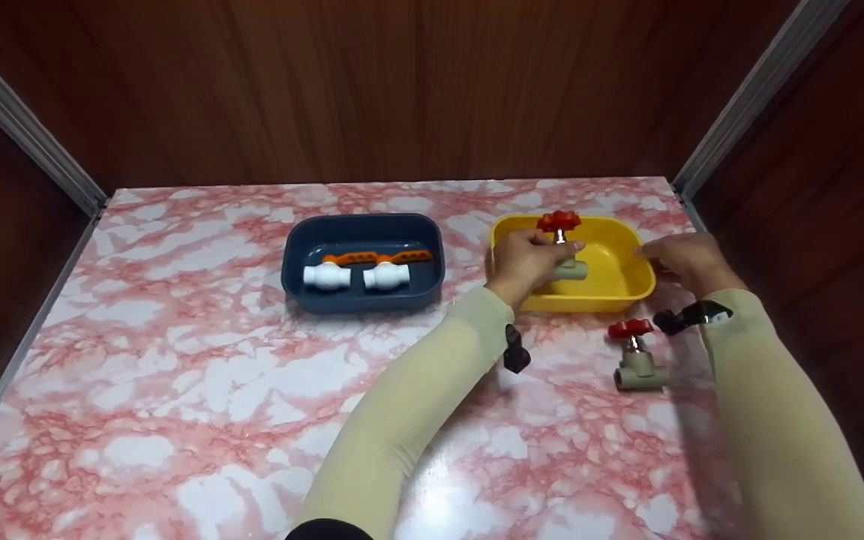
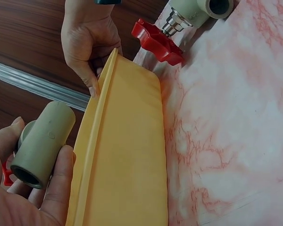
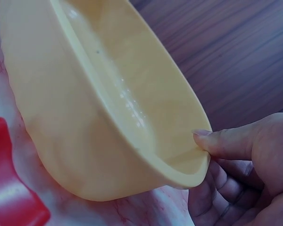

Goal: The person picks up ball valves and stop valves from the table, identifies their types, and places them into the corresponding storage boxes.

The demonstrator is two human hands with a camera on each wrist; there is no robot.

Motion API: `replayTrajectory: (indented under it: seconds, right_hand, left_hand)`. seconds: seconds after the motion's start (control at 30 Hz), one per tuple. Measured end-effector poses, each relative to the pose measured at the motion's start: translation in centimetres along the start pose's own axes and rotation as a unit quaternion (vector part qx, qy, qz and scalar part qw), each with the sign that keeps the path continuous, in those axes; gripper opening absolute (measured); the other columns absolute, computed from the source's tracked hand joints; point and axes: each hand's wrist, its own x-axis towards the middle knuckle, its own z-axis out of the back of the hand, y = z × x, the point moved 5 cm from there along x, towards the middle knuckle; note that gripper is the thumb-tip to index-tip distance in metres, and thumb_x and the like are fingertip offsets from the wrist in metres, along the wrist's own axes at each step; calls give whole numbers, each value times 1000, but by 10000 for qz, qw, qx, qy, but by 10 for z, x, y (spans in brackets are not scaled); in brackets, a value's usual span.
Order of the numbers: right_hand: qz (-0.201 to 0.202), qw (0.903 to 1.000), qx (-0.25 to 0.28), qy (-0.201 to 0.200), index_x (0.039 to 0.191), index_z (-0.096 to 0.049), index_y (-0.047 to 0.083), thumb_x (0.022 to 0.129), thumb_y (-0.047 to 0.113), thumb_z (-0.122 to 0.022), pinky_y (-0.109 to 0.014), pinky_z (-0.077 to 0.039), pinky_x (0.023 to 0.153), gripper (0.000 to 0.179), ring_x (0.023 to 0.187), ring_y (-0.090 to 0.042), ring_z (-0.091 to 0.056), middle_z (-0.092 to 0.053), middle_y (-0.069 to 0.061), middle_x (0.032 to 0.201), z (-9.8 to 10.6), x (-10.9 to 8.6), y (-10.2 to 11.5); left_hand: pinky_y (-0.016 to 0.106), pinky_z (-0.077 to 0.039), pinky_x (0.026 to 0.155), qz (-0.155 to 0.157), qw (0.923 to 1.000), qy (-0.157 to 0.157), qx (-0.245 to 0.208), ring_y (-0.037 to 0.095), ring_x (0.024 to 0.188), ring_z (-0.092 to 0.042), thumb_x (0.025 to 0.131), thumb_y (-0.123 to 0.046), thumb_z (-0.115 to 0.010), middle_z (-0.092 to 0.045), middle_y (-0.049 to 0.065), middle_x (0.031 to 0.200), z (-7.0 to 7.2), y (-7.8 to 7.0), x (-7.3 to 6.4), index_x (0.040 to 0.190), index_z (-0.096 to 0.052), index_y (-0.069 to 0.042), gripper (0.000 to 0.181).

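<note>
My left hand (image 1: 528, 261) grips a grey-green pipe valve (image 2: 46, 139) with a red handwheel (image 1: 559, 220), held over the left part of a yellow basin (image 1: 574, 303). Thumb and fingers go round the valve body in the left wrist view. At the basin's right end, my right hand (image 1: 691, 259) pinches the rim, thumb on the inside and fingers beneath, as the right wrist view shows (image 3: 245, 160). A second valve (image 1: 640, 367) of the same kind stands upright on the table in front of the basin, near the right forearm.
Left of the yellow basin sits a dark blue basin (image 1: 361, 301) holding two white ball valves (image 1: 327, 276) with orange lever handles (image 1: 406, 256). The table (image 1: 177, 375) has a red and white marbled top. Wood-look panels (image 1: 372, 90) enclose its back and sides.
</note>
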Motion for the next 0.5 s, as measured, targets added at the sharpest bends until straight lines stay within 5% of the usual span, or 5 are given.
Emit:
replayTrajectory:
  seconds: [0.3, 0.5]
  right_hand:
    - [205, 9997, 96, 135, 166, -57, 2, 112, 35, -76, -47, -49, 136, 67, 133, -28, -63, -67, -8, 145, 1, 2, 0]
    - [142, 9997, 89, 151, 168, -55, 2, 113, 35, -75, -47, -49, 136, 67, 134, -29, -62, -65, -9, 150, 1, 4, 1]
  left_hand:
    - [28, -68, 84, 285, 9995, -67, 139, 15, 89, -76, 94, -49, -98, -77, -5, 94, 1, 4, 4, 87, -73, -22, 37]
    - [28, -68, 87, 315, 9993, -83, 169, 15, 89, -75, 95, -48, -97, -75, -4, 93, 0, 4, 8, 86, -72, -21, 38]
